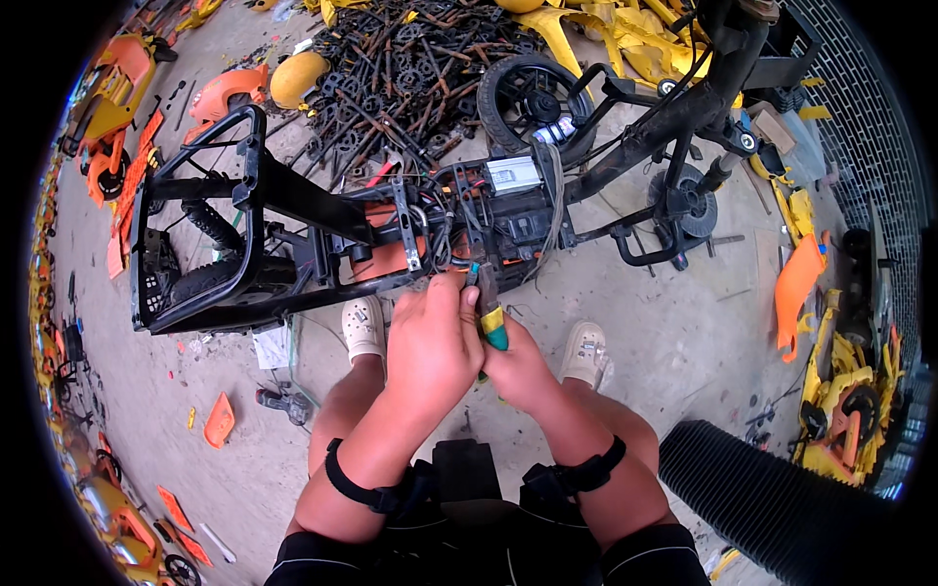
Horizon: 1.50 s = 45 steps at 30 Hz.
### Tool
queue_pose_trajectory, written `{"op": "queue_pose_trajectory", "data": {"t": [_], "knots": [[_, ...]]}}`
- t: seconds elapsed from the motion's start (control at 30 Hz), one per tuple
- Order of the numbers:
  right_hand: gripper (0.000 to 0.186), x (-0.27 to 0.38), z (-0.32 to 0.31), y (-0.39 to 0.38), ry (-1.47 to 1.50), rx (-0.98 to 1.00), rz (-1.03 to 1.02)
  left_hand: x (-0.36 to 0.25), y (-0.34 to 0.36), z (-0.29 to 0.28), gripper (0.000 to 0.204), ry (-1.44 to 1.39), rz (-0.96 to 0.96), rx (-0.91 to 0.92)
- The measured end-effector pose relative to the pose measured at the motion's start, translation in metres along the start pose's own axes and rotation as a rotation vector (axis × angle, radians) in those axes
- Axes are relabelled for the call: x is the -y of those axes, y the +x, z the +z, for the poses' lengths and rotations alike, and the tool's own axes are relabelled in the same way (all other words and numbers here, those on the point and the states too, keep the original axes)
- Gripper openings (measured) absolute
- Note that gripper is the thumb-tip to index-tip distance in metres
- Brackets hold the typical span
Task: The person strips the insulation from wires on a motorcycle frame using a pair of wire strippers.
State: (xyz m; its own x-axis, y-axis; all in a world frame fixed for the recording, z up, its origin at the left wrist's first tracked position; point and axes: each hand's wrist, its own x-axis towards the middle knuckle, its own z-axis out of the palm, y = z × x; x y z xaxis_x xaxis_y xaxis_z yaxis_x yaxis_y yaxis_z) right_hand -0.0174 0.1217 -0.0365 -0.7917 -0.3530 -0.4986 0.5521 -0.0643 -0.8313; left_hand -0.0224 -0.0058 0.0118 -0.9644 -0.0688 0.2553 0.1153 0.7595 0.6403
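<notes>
My right hand (pixel 521 366) is closed around the green and yellow handles of a pair of pliers (pixel 494 327). The metal jaws point away from me, toward the wiring of a black scooter frame (pixel 293 205). Close against the pliers, my left hand (pixel 433 330) is closed with its thumb and fingers pinched on a wire, a bit of teal showing at the fingertips. Cables (pixel 442 234) run loose in the middle of the frame just beyond my hands. A silver box (pixel 514 175) sits beside them on the black battery area.
Behind the frame lies a heap of rusty metal parts (pixel 410 78) next to a wheel (pixel 535 103). Yellow and orange plastic panels (pixel 799 283) lie on both sides. A drill (pixel 283 402) rests on the floor at left, and a ribbed black object (pixel 752 498) stands at lower right.
</notes>
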Motion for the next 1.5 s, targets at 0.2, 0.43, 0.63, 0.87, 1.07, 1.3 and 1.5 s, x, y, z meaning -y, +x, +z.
{"op": "queue_pose_trajectory", "data": {"t": [0.2, 0.43, 0.63, 0.87, 1.07, 1.3, 1.5], "knots": [[0.017, 0.002, 0.006, -0.009, -0.249, -0.146, -0.297, -0.007, -0.001, -0.004, 0.011, -0.04, 0.079, -0.049], [0.013, 0.01, 0.0, -0.012, -0.44, -0.213, -0.335, -0.006, -0.005, -0.012, 0.013, -0.112, 0.047, 0.007], [0.014, 0.016, -0.013, -0.014, -0.615, -0.247, -0.367, -0.001, -0.007, -0.02, 0.014, -0.167, -0.056, 0.143], [0.028, 0.024, -0.035, -0.016, -0.808, -0.237, -0.36, 0.019, -0.003, -0.042, 0.012, -0.175, -0.051, 0.383], [0.022, 0.028, -0.081, -0.023, -0.65, -0.269, -0.233, 0.049, 0.0, -0.062, 0.009, -0.177, -0.059, 0.408], [0.024, 0.031, -0.091, -0.018, 0.006, -0.309, -0.165, 0.049, -0.002, -0.048, 0.02, -0.867, -0.39, 0.491], [0.033, 0.027, -0.043, -0.022, -0.062, -0.042, 0.096, 0.029, -0.006, -0.018, 0.021, -0.92, -0.348, 0.386]]}}
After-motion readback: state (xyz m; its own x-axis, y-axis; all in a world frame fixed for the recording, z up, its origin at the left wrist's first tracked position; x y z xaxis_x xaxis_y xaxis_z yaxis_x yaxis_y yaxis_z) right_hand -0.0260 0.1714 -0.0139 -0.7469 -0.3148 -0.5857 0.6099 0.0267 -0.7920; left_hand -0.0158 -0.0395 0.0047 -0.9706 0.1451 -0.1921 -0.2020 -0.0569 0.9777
